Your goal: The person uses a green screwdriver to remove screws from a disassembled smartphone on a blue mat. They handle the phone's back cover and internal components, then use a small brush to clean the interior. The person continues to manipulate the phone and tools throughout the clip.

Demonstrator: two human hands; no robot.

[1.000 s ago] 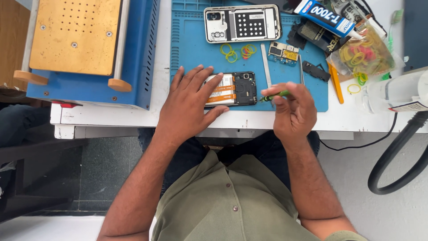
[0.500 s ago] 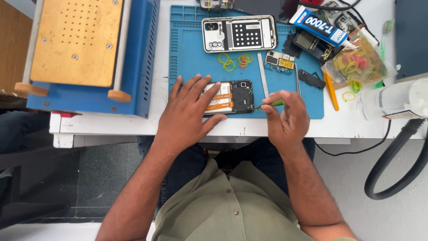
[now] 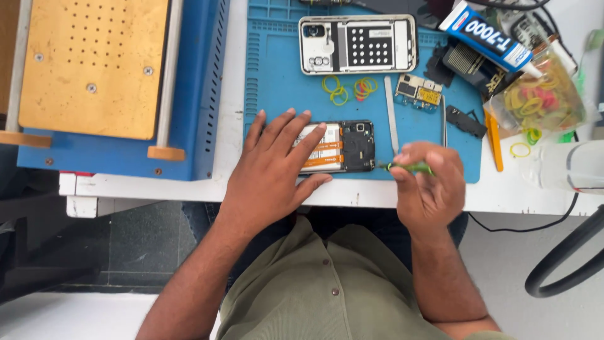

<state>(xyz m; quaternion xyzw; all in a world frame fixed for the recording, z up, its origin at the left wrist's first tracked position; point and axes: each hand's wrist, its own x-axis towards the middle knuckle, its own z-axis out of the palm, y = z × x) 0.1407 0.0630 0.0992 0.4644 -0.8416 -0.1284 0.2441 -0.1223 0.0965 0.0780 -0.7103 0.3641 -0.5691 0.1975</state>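
Observation:
An opened phone (image 3: 345, 147) lies back-up on the blue work mat (image 3: 277, 88), showing its battery and orange ribbon cables. My left hand (image 3: 275, 169) rests flat on its left half, fingers spread. My right hand (image 3: 425, 182) pinches a thin green-handled screwdriver (image 3: 408, 167), whose tip points at the phone's right edge. A second phone frame (image 3: 357, 44) lies higher on the mat, and a small circuit board (image 3: 418, 90) sits to its lower right.
A blue machine with a yellow perforated plate (image 3: 94, 66) fills the left. Rubber bands (image 3: 346, 88), metal pry tools (image 3: 391, 113), an orange tool (image 3: 494, 141), a glue tube (image 3: 483, 35) and a bag of bands (image 3: 535, 94) surround the mat. A black hose (image 3: 566, 258) hangs at right.
The view has shifted slightly. My right hand has moved the screwdriver a little closer to the phone's right edge. My left hand stays on the phone.

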